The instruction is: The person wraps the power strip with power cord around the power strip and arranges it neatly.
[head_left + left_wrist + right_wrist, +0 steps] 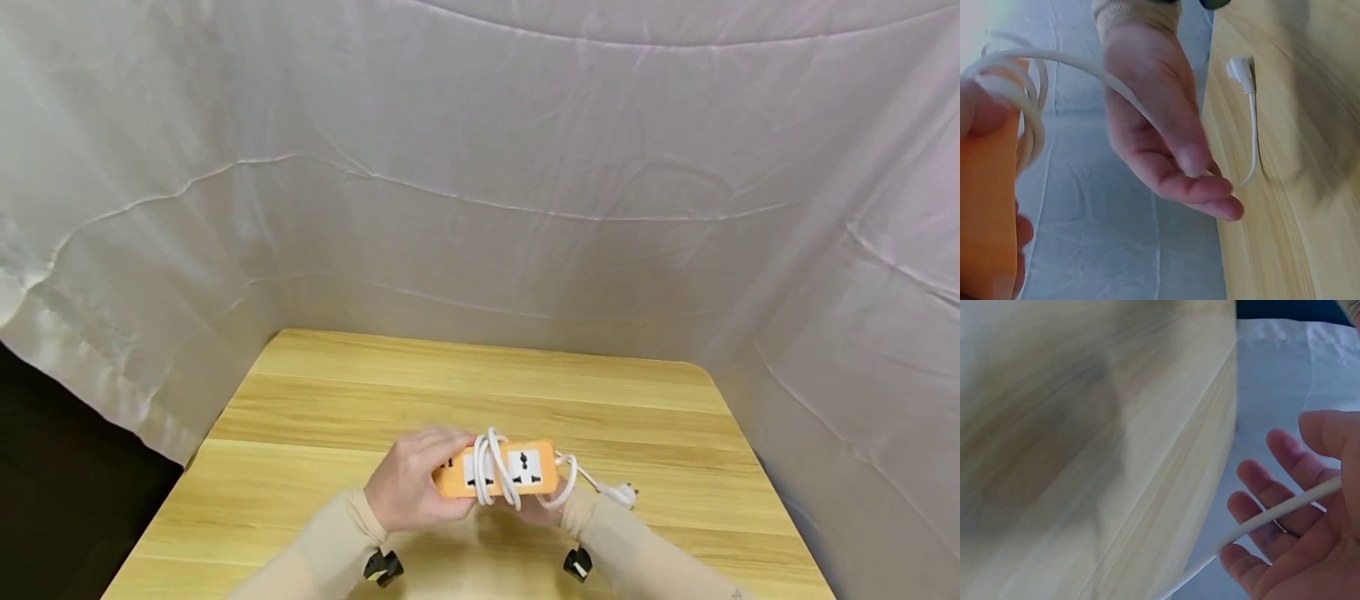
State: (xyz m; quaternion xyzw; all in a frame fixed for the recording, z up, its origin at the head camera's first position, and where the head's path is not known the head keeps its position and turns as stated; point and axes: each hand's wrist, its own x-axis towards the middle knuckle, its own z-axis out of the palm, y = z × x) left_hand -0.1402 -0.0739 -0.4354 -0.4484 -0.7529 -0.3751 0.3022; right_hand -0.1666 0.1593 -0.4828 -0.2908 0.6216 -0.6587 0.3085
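An orange power strip [538, 480] with white socket panels is held up over the table, its left end gripped by my left hand [420, 482]. White cable [481, 471] is wound in several loops around the strip's middle. Below the strip's right end, and partly hidden by it, my right hand [538, 509] holds a free stretch of the cable. In the left wrist view the right hand [1157, 119] has its thumb over the cable against the fingers. The right wrist view shows the cable [1272, 514] crossing the palm between curled fingers. The white plug [622, 495] lies on the table to the right.
The wood-grain table [480, 375] is bordered by pale grey curtains [480, 250] at the back and both sides. Small black devices [383, 568] sit at both wrists. A dark gap [67, 475] opens beneath the curtain at the left.
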